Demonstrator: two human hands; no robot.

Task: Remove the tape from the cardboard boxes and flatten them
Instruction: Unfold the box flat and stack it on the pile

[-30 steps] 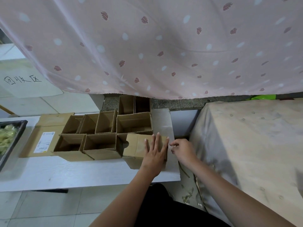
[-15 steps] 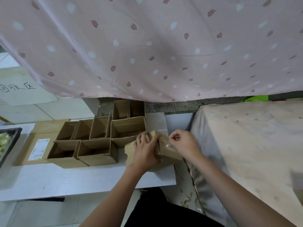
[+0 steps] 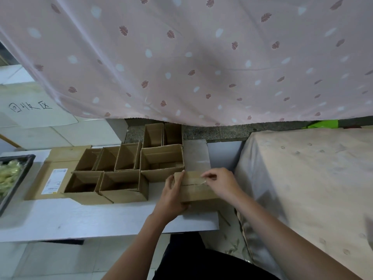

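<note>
White table (image 3: 80,221), low, tiled floor (image 3: 50,261) beneath. Directly on it: cluster of open-topped cardboard boxes (image 3: 121,168), touching one another, mid to far side; flattened cardboard sheet (image 3: 50,176) with white label under the cluster's left part; closed box (image 3: 193,188) at right near corner, gripped by both hands; dark tray (image 3: 18,178) of yellowish scraps at far left edge.

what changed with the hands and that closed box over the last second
The left hand, flat on top of the small closed brown cardboard box a second ago, now grips its left end. The box was lifted and tilted, and now lies with its taped seam up. The right hand moved from the box's right edge onto the clear tape strip and pinches it. The open brown cardboard boxes stayed put.
</note>
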